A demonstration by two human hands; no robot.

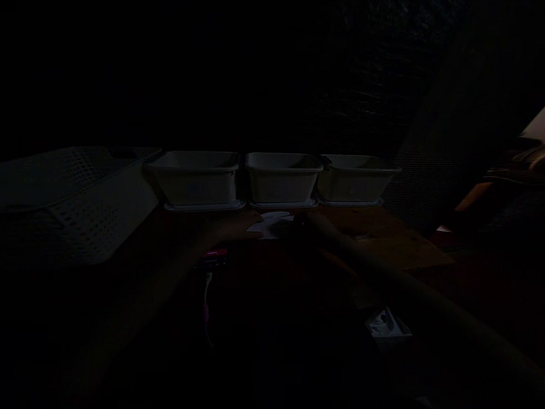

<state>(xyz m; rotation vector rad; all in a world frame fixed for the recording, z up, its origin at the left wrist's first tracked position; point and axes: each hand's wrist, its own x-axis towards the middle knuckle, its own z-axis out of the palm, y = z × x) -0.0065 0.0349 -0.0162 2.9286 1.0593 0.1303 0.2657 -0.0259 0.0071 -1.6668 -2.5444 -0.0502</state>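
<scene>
The scene is very dark. A small white piece, paper or cloth [274, 225], lies on the wooden table between my two hands. At its left edge rests my left hand [242, 223], fingers and thumb apart and touching or nearly touching it. My right hand [314, 227] is at the piece's right side, its fingers curled in; what they hold, if anything, is lost in shadow. Just below my left hand sits a small dark device with a red-lit strip [214, 258]. A pale cable [207, 293] runs down from it.
Three pale plastic tubs [281, 183] on trays stand in a row behind my hands. A perforated white basket [104, 215] is at the left. Below my right forearm lies a small white packet or box [387, 325]. The wooden table's edge [432, 257] shows at the right.
</scene>
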